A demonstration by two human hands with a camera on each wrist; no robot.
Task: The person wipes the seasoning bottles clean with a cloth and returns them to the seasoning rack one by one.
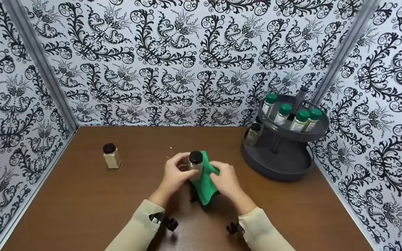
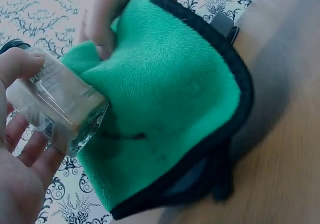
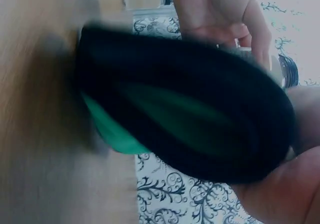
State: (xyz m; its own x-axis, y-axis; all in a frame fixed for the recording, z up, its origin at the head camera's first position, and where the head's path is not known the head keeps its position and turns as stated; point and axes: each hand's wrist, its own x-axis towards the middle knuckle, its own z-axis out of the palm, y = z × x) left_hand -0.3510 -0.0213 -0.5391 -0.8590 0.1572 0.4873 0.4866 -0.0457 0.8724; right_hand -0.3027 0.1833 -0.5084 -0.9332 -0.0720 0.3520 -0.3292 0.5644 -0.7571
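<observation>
Black-and-white scrollwork wallpaper (image 1: 173, 52) encloses the brown wooden bench (image 1: 82, 205) on my head feed. I see the left hand (image 1: 176, 175) pinching a black-capped seasoning jar (image 2: 60, 93) between thumb and fingers, held over the bench's middle. Thumb and fingers of the right hand (image 1: 227, 179) grip a green cloth (image 1: 206, 184) with black edging, just beside the jar; whether they touch, I can't tell. Off to the left stands another black-capped jar (image 1: 112, 159). At right, a dark two-tier rack (image 1: 267, 170) carries four green-capped jars (image 1: 300, 120) above and a dark-capped jar (image 1: 252, 136) below.
</observation>
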